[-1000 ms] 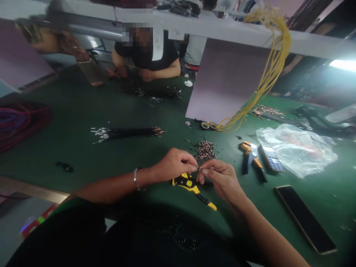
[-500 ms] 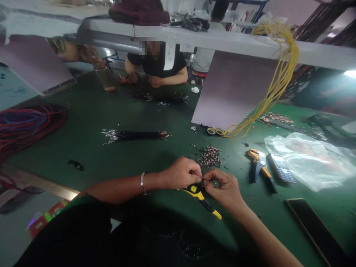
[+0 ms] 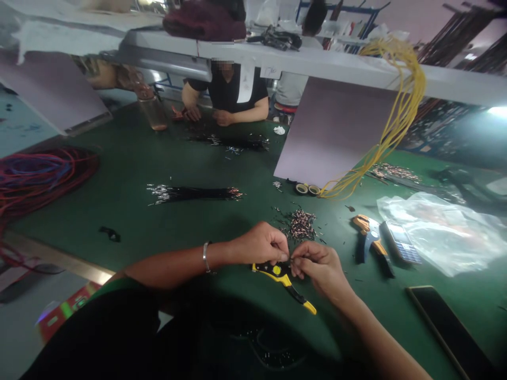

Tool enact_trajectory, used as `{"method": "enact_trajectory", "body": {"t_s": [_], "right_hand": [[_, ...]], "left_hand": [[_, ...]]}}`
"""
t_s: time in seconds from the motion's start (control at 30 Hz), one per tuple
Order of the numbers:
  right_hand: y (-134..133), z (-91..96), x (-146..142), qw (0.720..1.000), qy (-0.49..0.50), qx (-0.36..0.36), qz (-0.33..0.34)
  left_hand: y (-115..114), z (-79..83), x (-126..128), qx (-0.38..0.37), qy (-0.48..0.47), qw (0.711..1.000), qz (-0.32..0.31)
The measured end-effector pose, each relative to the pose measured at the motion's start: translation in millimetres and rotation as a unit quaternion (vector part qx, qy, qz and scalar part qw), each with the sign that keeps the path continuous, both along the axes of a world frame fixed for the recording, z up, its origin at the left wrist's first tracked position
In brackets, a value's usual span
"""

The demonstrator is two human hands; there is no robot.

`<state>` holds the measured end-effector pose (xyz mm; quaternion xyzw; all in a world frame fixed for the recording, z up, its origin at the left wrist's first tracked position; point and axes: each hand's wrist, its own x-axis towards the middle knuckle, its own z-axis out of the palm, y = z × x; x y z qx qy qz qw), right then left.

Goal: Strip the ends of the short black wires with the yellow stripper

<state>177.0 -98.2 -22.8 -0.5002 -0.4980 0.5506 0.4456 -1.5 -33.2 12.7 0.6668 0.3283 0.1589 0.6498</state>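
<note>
At the far left, a tangle of red and blue wire (image 3: 39, 177) lies on the green table mat (image 3: 119, 158). Further right lies a bundle of black wires (image 3: 194, 193) with bright bare ends, and a person (image 3: 229, 92) sits across the table with both hands near a scatter of small bits. The left hand (image 3: 261, 244), with a metal bracelet (image 3: 206, 257) on its wrist, is curled nearly shut, its thumb and first finger pinching a tiny piece (image 3: 291, 258). The right hand (image 3: 320, 269) is just as closed and meets it fingertip to fingertip, so the piece sits between the two hands; it is too small to tell if it is wire or metal. A yellow and black wire stripper (image 3: 277, 275) lies directly beneath the hands, and a heap of small copper-coloured bits (image 3: 301, 224) sits just above them. Work this fine likely goes best with both wrists low and the fingertips close together. Further right are orange-handled pliers (image 3: 370, 237), a keypad phone (image 3: 400, 241), a clear plastic bag (image 3: 439, 235) and a dark smartphone (image 3: 443, 327).
</note>
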Motion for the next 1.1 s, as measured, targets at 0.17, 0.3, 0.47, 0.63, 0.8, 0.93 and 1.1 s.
{"method": "enact_trajectory", "body": {"t_s": [0.17,0.3,0.47,0.63,0.8,0.93,1.1], "right_hand": [[1,7.9,-1,0.996,-0.07,0.046,0.014],[1,10.5,-3,0.969,-0.191,0.153,0.0],[0,7.9,-4,0.922,-0.3,0.243,-0.023],[0,8.0,-5,0.873,-0.378,0.309,-0.017],[1,3.0,-6,0.864,-0.388,0.318,-0.03],[1,-0.2,-7,0.869,-0.379,0.317,-0.017],[-2,0.6,-10,0.86,-0.383,0.336,-0.012]], "left_hand": [[5,-0.5,-1,-0.003,0.005,1.0,0.014],[4,1.2,0,-0.004,0.024,1.0,0.008],[-1,-0.2,3,0.022,0.047,0.999,0.008],[-6,-1.8,6,0.033,0.083,0.996,0.006],[-6,-2.9,8,0.026,0.078,0.996,0.017],[-5,-4.7,8,-0.001,0.059,0.998,0.028],[-6,-5.7,9,-0.076,0.043,0.996,0.032]]}}
